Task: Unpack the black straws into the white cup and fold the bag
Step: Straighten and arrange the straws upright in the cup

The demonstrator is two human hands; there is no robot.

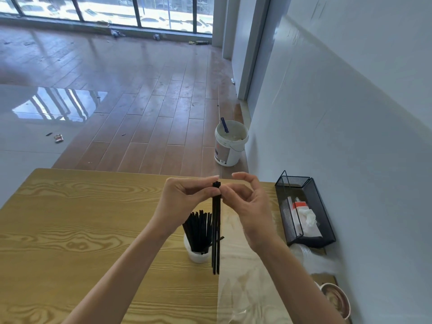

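Straws [216, 232]: thin black bundle, upright, pinched by both hands.

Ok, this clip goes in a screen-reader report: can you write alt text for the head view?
Both hands, left hand and right hand, pinch the top of a small bundle of black straws held upright above a wooden table. Beside it a white cup already holds many straws; a clear plastic bag lies underneath.

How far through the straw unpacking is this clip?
Mostly done: many straws stand in the cup. In hand: both hands, left and right, pinch a last small bundle inside the clear bag. Left: add these, fold the bag.
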